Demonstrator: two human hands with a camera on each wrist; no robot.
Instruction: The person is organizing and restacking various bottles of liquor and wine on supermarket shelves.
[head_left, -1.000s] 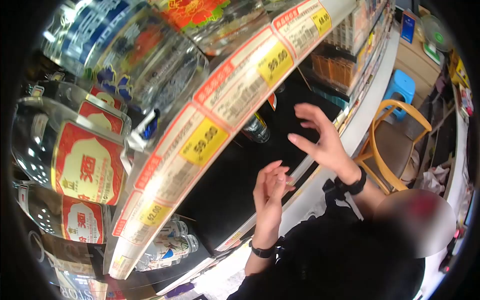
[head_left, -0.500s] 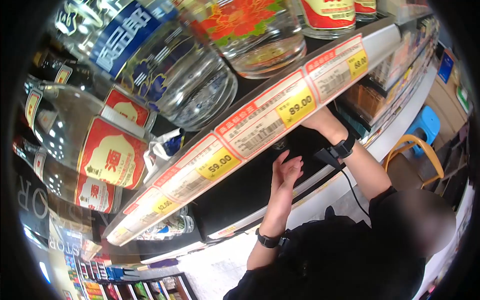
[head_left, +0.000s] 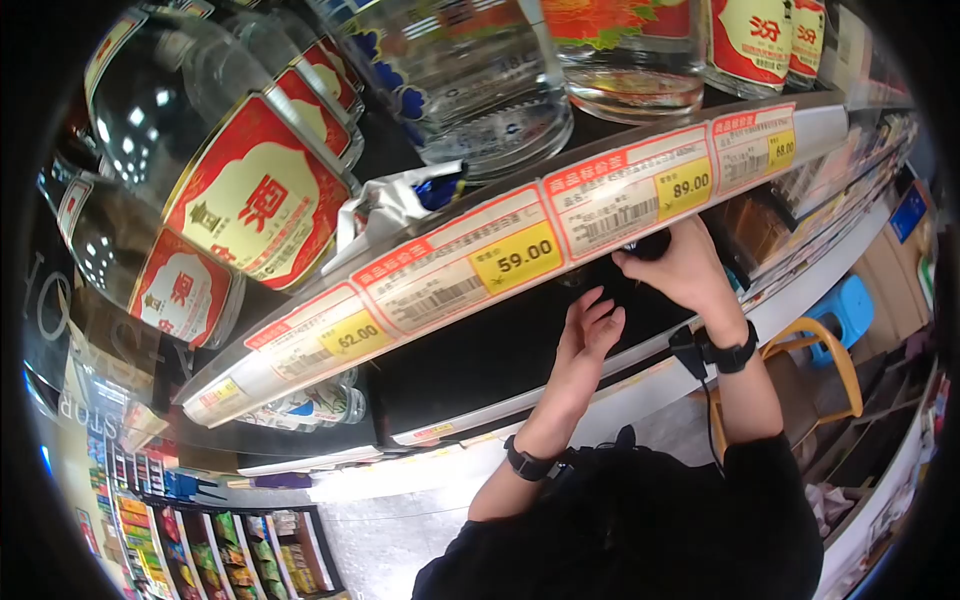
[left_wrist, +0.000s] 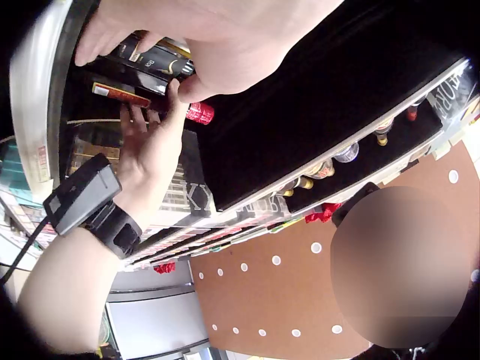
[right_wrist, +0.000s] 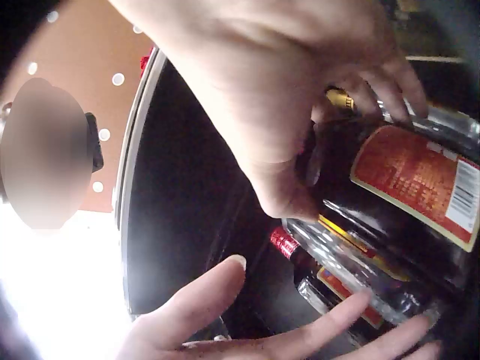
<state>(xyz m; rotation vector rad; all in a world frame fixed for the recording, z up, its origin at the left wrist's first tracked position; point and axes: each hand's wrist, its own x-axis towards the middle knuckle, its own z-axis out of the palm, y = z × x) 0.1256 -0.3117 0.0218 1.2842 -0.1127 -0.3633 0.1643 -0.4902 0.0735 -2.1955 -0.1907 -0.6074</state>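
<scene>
My right hand reaches under the price rail into a dark shelf bay and grips a dark bottle. In the right wrist view its fingers curl over that dark bottle, which bears a red label. My left hand is raised just below and to the left, fingers straight, holding nothing. Its fingers spread under a lying bottle with a red cap. From the left wrist, the left hand fills the top, its thumb close to the red cap, and the right hand reaches among the bottles.
A shelf rail with yellow price tags runs across above the hands. Large clear bottles with red labels stand on the shelf above. More bottles lie on the lower shelf. A wooden chair and a blue stool stand at the right.
The right hand was open in the air, then went under the rail and now grips the dark bottle. The left hand rose toward the shelf bay. The view tilted upward.
</scene>
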